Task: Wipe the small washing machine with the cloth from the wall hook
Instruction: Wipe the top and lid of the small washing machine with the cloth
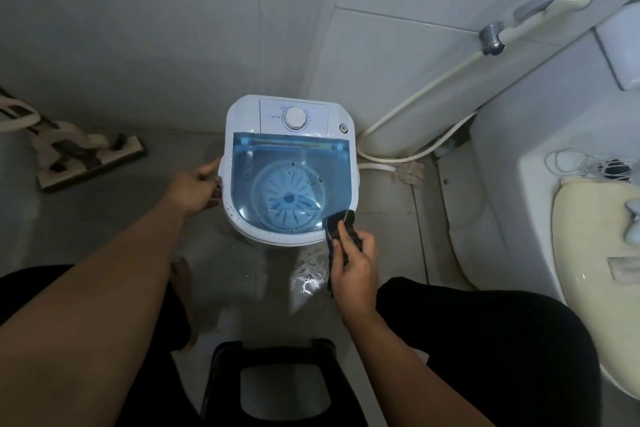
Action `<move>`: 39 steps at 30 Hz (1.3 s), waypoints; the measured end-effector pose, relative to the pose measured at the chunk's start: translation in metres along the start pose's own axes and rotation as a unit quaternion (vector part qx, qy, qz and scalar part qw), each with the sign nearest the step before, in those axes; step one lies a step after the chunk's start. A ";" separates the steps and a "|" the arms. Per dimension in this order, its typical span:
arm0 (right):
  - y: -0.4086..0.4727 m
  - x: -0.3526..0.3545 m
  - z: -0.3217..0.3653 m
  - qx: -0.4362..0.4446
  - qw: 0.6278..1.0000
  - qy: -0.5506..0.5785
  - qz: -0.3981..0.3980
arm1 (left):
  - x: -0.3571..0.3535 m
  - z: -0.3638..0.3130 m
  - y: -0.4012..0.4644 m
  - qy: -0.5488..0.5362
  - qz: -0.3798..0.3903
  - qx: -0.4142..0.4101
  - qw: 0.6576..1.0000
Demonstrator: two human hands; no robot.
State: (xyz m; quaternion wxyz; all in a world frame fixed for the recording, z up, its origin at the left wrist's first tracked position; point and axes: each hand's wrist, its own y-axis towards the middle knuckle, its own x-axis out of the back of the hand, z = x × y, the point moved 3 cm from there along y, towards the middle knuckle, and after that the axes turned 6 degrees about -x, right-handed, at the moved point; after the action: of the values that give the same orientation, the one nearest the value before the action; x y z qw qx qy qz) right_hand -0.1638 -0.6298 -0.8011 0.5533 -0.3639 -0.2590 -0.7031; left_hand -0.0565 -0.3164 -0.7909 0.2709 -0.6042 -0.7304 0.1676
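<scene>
I sit over one small washing machine [290, 170] standing on the wet bathroom floor [388, 218] between my knees. My left hand [195, 189] steadies it, fingers curled closed around its left rim. My right hand [356, 262] has the one dark cloth [337, 230] pinched shut between thumb and fingers, its bunched top pressed against the near right corner of the machine's rim, the rest hanging down beside the body.

The cloth looks soft and limp, so I judge it will fold and slip unless I keep it wadded in my palm; gripping it at the bunch, as now, should give a firm wiping pad. The machine looks like light plastic and could slide on the wet tiles, so bracing the rim seems wise. Its one blue see-through lid [287, 163] is smooth and speckled with dirt; one dial [295, 118] sits at the back.

I count one stool [221, 367] below me and one toilet [588, 305] to my right.
</scene>
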 end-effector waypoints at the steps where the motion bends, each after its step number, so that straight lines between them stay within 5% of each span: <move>1: -0.004 0.000 0.004 0.032 0.999 -0.015 0.009 | 0.000 0.000 -0.001 0.001 -0.001 0.001 1.000; 9: -0.041 -0.049 0.072 0.270 0.934 -0.161 0.171 | 0.000 -0.001 -0.001 -0.002 0.000 0.001 1.000; 19: -0.029 -0.032 0.076 0.214 0.956 -0.126 0.158 | 0.004 0.000 0.005 -0.013 0.012 0.007 1.000; 39: 0.019 -0.085 0.170 0.328 0.886 -0.267 0.189 | 0.015 0.019 0.030 -0.095 0.090 -0.021 0.991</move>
State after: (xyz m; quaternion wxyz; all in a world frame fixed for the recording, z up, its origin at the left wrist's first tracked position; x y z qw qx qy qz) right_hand -0.0968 -0.4541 -0.7676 0.6733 -0.3776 -0.5396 -0.3362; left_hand -0.0459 -0.2940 -0.8203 0.1717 -0.6542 -0.6991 0.2320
